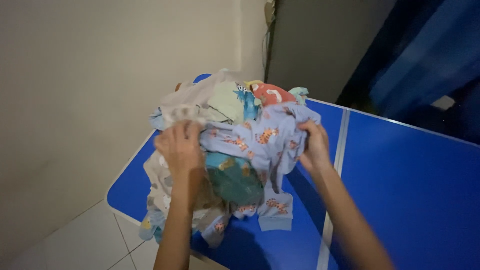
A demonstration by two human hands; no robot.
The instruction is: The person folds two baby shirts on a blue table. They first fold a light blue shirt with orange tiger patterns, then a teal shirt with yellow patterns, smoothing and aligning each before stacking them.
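Both hands grip one small garment at the near-left corner of the worktop.

The left hand (181, 150) and right hand (314, 146) each have fingers closed on the pale lilac cloth garment printed with orange tigers (260, 140), held spread above the heap of small mixed-colour clothes (225, 100). The heap overhangs the white-edged left rim of the glossy blue folding worktop (410, 185); the right half offers open room. Pale tiled floor (90, 240) lies below, a cream wall (75, 75) beyond.
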